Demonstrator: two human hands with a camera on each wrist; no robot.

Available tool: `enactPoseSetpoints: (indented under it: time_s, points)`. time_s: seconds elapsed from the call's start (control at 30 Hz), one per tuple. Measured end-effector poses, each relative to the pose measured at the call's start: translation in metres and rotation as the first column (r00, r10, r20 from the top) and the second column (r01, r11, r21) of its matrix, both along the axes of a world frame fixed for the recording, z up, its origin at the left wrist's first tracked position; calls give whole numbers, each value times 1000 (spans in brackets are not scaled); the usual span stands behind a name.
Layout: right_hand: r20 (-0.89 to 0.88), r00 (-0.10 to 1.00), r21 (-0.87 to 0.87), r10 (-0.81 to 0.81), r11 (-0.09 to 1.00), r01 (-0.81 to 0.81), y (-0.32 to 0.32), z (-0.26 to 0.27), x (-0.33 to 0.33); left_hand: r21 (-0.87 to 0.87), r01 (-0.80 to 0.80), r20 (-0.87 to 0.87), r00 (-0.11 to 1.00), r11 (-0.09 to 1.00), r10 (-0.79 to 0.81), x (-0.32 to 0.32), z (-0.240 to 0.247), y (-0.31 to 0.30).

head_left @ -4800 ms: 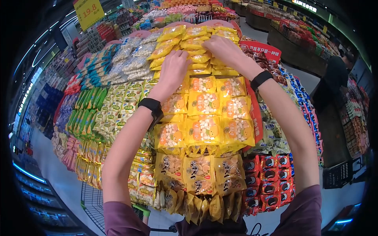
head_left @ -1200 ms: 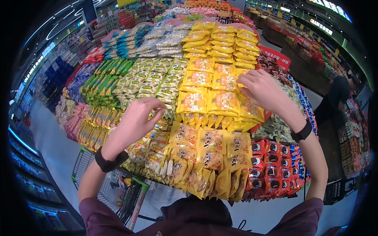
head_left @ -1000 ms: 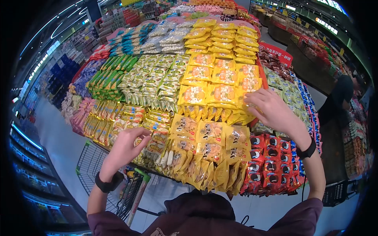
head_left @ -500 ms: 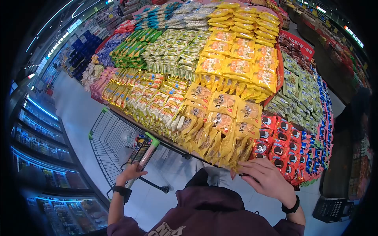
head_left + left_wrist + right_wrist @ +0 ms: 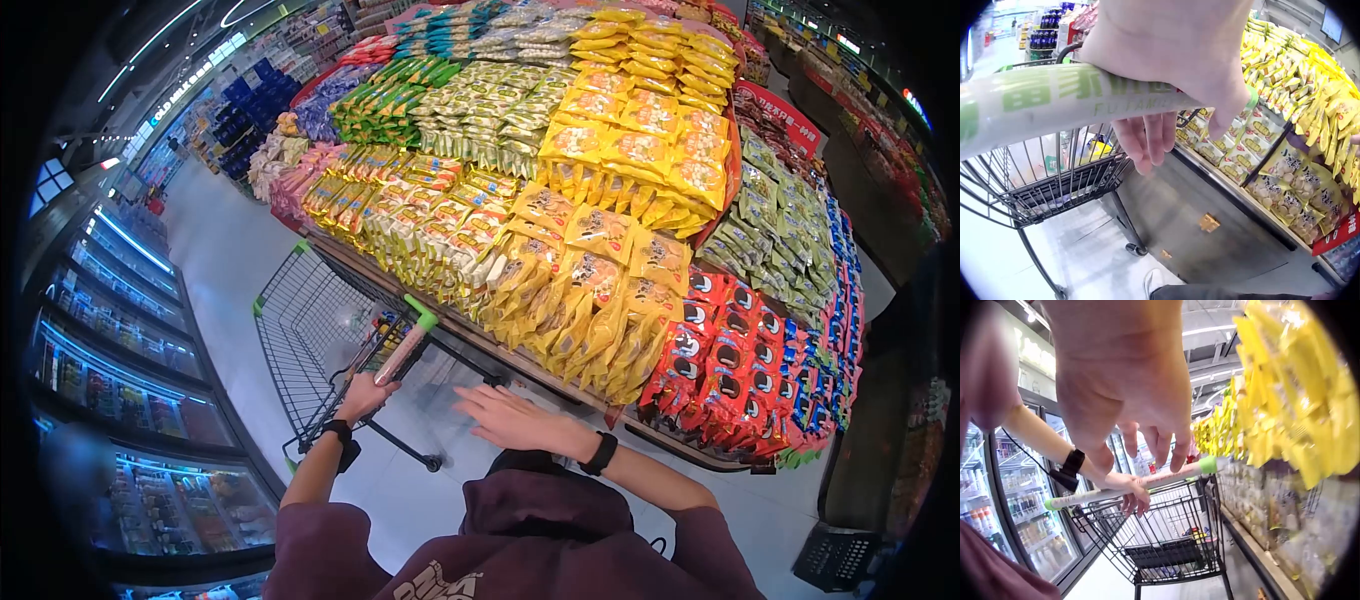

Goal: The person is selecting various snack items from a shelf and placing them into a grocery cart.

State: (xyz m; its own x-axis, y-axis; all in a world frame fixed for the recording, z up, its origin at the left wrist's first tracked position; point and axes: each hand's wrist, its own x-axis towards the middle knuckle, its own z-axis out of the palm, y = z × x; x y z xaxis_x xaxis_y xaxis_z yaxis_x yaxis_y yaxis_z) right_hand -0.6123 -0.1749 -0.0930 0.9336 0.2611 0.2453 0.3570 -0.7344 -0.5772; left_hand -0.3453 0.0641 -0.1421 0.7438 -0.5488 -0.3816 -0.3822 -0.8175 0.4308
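Note:
My left hand (image 5: 362, 398) grips the shopping cart handle (image 5: 404, 350). In the left wrist view the palm lies over the pale printed bar (image 5: 1029, 103), and the fingers (image 5: 1152, 134) bend down past it. The black wire cart (image 5: 300, 330) stands beside the display, with a few packaged goods inside. My right hand (image 5: 522, 422) is in the air right of the handle, fingers extended and holding nothing. Seen from the right wrist, its loosely bent fingers (image 5: 1163, 447) overlap the area just above the bar.
Stacked snack bags, including yellow ones (image 5: 640, 145) and brown-yellow ones (image 5: 590, 275), fill the display on the right, whose lower edge (image 5: 520, 362) runs beside the cart. Glass-door coolers (image 5: 130, 370) line the left. A black basket (image 5: 835, 555) sits on the floor at lower right.
Both hands have come down from the snack bags. The left has taken hold of the cart handle; the right has moved left toward it. The view has turned toward the cart.

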Motion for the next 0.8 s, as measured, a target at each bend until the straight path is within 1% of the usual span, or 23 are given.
enactPoseSetpoints:
  time_s: [0.1,0.17,0.2,0.23,0.27,0.33,0.37,0.4,0.47,0.5,0.53,0.57,0.6,0.63,0.67,0.8]
  points:
    - [-17,999,-87,31,996,-33,26,-18,51,12,-13,-1,1000,1000,13,-3,3,-2]
    - [28,999,-50,19,999,-18,43,-26,87,-11,-1,23,1000,1000,2,-7,11,-5]
    - [49,999,-31,14,999,-12,50,-26,103,-48,-73,-57,996,996,70,0,-4,0]
    - [14,1000,-33,12,999,-11,54,-21,119,-15,-62,-55,997,998,61,-1,1,-1]
    - [31,999,-29,6,1000,-5,57,-20,135,16,-51,-54,997,999,52,-2,6,-4]
    - [61,998,-19,-3,1000,4,62,-27,167,4,-40,-46,998,999,41,5,-6,0]
    - [1,1000,-77,-20,997,20,60,-27,179,-2,-35,-42,998,999,35,8,-14,3]
    - [106,990,-82,-93,991,102,61,-45,192,-10,-36,-55,998,999,35,7,-13,4]
    - [47,994,-248,-100,963,109,52,-57,207,-32,-37,-70,997,999,35,2,-2,-1]
    - [113,984,-221,-138,962,160,56,-63,210,-32,-51,-91,995,998,48,-2,8,-4]
    - [191,965,-192,-178,958,215,60,-66,214,12,-32,-30,999,999,33,9,-15,2]
    - [145,972,-211,-188,953,216,61,-65,217,-23,-36,-60,998,999,34,9,-16,2]
    - [99,975,-202,-200,955,217,63,-65,220,0,-15,-64,998,1000,15,12,-18,3]
    - [3,979,-265,-203,944,197,64,-58,224,-3,-18,-83,996,1000,18,13,-20,4]
    - [-97,971,-322,-218,930,176,66,-51,226,-2,-14,-106,994,1000,14,15,-22,4]
    - [-276,906,-447,-321,877,175,80,-38,238,-12,-18,-136,991,1000,17,16,-19,4]
